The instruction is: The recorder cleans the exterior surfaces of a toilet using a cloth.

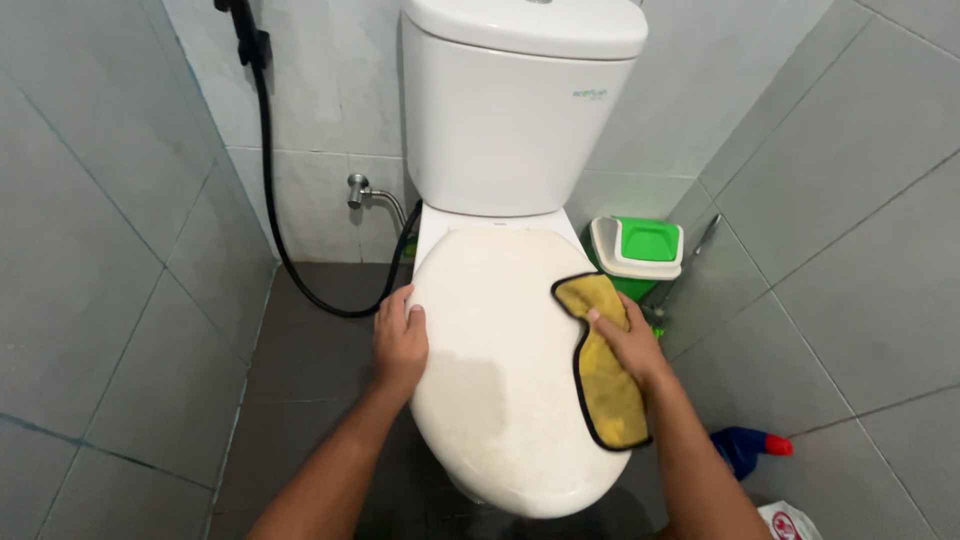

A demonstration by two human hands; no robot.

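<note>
White glazed ceramic fills my view: one toilet, its cistern (520, 110) at twelve o'clock and its closed lid (500, 370) spread out below me, the largest thing here. That lid looks like hard, smooth plastic, rigid and probably slick where damp, and I judge it light enough to swing on its hinge, so it is best steadied by its rim. My left hand (400, 345) does that, lying flat on the rim at nine o'clock of the lid, fingers (392, 305) loosely together and curled over the edge, gripping nothing. Next in size is one yellow cloth (605, 385) with dark edging, draped along the lid's three to five o'clock edge; it looks soft, limp and light, likely to bunch or slide unless pressed flat, so the palm is the place to hold it. My right hand (630, 345) presses down on its upper part, fingers narrow and laid flat on the fabric. One green bin (640, 255) with a white swing-lid frame sits at two o'clock, one black spray hose (270, 180) hangs at ten o'clock, and one blue bottle (745, 448) with a red cap lies at four o'clock on the floor.
</note>
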